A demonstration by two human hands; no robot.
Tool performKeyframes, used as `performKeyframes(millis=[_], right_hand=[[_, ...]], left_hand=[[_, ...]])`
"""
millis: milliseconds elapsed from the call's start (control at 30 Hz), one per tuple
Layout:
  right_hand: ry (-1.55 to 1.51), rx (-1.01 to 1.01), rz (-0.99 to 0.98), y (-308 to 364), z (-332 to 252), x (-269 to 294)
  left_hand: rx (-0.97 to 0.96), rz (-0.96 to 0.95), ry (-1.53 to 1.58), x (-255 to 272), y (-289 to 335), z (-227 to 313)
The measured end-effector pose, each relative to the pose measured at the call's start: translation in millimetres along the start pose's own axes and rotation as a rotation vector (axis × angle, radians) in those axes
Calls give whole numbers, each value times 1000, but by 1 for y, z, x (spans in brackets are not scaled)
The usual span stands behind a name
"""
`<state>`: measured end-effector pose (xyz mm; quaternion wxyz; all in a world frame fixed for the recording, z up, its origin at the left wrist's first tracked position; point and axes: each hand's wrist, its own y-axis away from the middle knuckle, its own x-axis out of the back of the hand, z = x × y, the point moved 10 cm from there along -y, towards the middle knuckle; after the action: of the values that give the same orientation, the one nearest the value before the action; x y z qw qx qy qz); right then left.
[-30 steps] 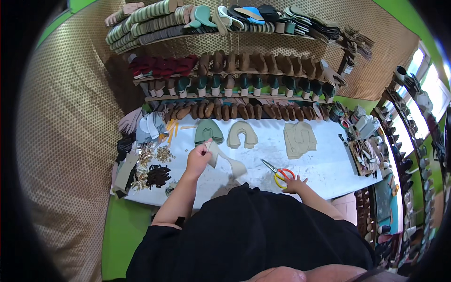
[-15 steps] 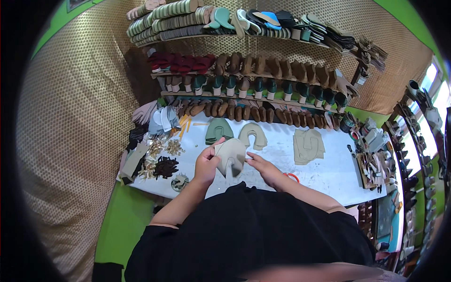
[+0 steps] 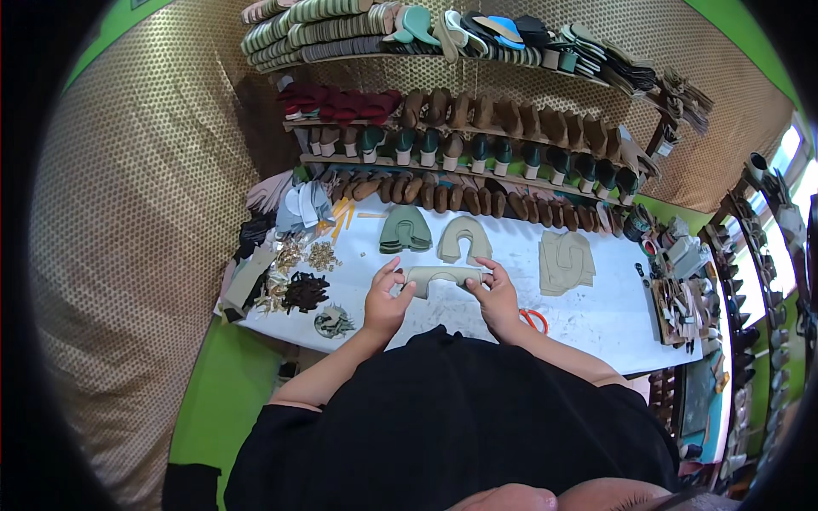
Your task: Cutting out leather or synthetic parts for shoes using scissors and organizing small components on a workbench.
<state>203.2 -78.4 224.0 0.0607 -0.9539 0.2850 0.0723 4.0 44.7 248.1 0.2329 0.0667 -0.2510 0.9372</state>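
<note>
Piece of beige material (image 3: pixel 433 272) is at the middle of the frame, over the white table (image 3: pixel 613 328), and you hold it spread sideways, with its curved cut-out toward the lower edge. Your left hand (image 3: pixel 387 304) grasps the left end between the thumb and the fingers; your right hand (image 3: pixel 496 300) grasps the right end in the same way. Just above your hands in the frame lie the beige arch-shaped pieces (image 3: pixel 466 225), and beside them, to the left, the green stack (image 3: pixel 406 228). Farther to the right there are flat beige pieces (image 3: pixel 555 271). Near your right forearm you can see a red handle (image 3: pixel 534 320), partly hidden. At left of the frame lie the dark small parts (image 3: pixel 306 292) and a round dish (image 3: pixel 333 323). Along the top, shelves carry many brown shoes (image 3: pixel 481 113).
</note>
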Motion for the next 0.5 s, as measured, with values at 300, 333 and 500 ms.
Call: performKeyframes(millis=[300, 333, 500], right_hand=[[382, 178, 60, 19, -19, 4], [382, 177, 67, 22, -22, 4], [426, 239, 63, 26, -25, 7]], left_hand=[[246, -173, 70, -16, 12, -18], [265, -204, 77, -19, 13, -18], [163, -216, -57, -18, 12, -6]])
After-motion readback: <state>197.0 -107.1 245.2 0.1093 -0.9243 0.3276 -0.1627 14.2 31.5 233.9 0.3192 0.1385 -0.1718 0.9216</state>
